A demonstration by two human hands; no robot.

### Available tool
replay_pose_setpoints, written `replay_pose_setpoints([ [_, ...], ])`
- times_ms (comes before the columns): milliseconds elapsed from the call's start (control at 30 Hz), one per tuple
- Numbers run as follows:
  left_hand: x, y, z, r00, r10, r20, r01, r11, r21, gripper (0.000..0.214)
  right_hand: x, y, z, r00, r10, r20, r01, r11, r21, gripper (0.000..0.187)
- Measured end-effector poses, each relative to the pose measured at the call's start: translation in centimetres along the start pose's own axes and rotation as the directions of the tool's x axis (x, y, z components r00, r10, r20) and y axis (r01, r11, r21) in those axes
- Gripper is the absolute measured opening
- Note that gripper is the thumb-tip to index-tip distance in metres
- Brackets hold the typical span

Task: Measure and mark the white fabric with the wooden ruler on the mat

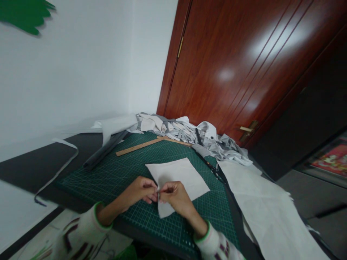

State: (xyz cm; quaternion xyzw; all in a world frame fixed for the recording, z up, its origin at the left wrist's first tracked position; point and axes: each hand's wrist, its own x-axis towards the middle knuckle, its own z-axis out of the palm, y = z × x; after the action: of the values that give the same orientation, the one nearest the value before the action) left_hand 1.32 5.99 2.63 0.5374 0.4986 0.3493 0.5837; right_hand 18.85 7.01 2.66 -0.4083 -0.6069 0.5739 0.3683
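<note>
Near the 6 o'clock edge of the cutting mat point(116, 177), the left hand point(141, 191) and right hand point(175, 196) both pinch tightly the white cloth point(184, 175) at its near-left edge, apparently creasing it. Continuing calls for an even grip.

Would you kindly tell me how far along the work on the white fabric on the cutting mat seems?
Done, apparently: a white fabric square lies cut on the green mat, with a heap of offcuts and a wooden ruler behind. In hand: the left hand and right hand pinch the square's near edge together. Remaining, probably: the large white sheet at the right lies untouched.
</note>
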Motion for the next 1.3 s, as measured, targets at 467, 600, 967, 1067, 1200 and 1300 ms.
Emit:
replay_pose_setpoints([
  [467, -0.1, 0.3, 0.0, 1.0, -0.018, 0.018, 0.018, 1.0, -0.001, 0.027, 0.5, 0.3, -0.5, 0.998, 0.063, 0.006, -0.063, 0.996, 0.066, 0.006],
  [600, 0.0, 0.3, 0.0, 0.999, -0.015, 0.028, 0.014, 1.0, 0.021, 0.03, 0.5, 0.3, -0.6, 0.996, 0.08, 0.029, -0.082, 0.994, 0.077, 0.004],
  [967, 0.2, -0.7, 0.1, 0.999, 0.016, 0.039, -0.019, 0.997, 0.076, 0.02, 0.3, 0.1, -0.5, 0.996, 0.083, 0.045, -0.086, 0.994, 0.066, 0.004],
  [1067, 0.0, -0.3, 0.1, 0.999, 0.009, 0.042, -0.013, 0.997, 0.075, 0.018, 0.3, 0.1, -0.5, 0.997, 0.077, 0.028, -0.078, 0.995, 0.064, 0.005],
  [1200, 0.2, -0.4, 0.1, 0.999, 0.011, 0.053, -0.015, 0.997, 0.081, 0.025, 0.3, 0.1, -0.7, 0.997, 0.075, 0.034, -0.077, 0.995, 0.067, 0.005],
  [1300, 0.4, -0.8, 0.1, 0.998, 0.026, 0.063, -0.032, 0.995, 0.095, 0.028, 0.3, 0.3, -0.8, 0.996, 0.066, 0.066, -0.069, 0.997, 0.047, 0.003],
])
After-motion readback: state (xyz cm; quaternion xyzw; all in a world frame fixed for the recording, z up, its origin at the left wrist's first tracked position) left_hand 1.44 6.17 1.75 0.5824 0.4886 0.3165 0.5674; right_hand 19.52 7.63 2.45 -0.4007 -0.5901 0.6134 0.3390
